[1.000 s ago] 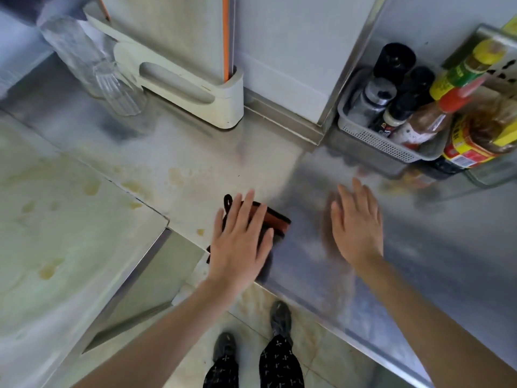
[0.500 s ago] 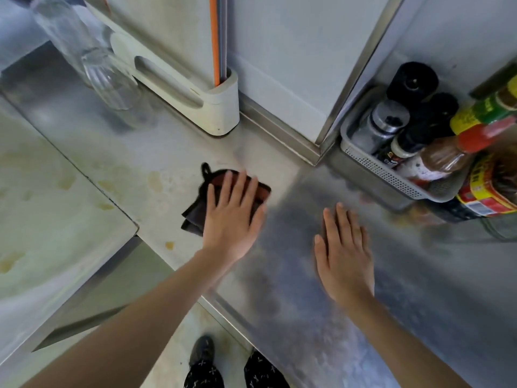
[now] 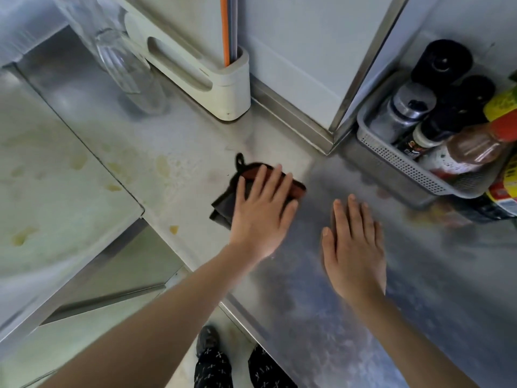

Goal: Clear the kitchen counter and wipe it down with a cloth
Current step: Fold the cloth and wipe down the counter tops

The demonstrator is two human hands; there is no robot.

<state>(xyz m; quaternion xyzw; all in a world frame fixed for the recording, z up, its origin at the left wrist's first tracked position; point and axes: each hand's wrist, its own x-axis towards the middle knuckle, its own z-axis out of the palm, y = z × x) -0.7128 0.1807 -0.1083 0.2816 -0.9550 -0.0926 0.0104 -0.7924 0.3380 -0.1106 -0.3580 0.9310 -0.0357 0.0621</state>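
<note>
A dark cloth with a red-brown edge and a small loop (image 3: 223, 204) lies on the steel counter (image 3: 419, 275) near the inner corner. My left hand (image 3: 260, 214) presses flat on it with the fingers stretched out, covering most of it. My right hand (image 3: 354, 247) rests flat on the bare steel just to the right, fingers together, holding nothing. Yellowish stains (image 3: 163, 166) mark the counter left of the cloth.
A grey perforated basket (image 3: 391, 161) with several sauce and spice bottles stands at the back right. A white holder (image 3: 201, 71) and a clear glass (image 3: 126, 68) stand at the back left. A lower stained surface (image 3: 56, 191) adjoins on the left; the floor and my feet show below.
My left hand has pushed the cloth from the counter's front edge toward the back corner. My right hand stays flat beside it.
</note>
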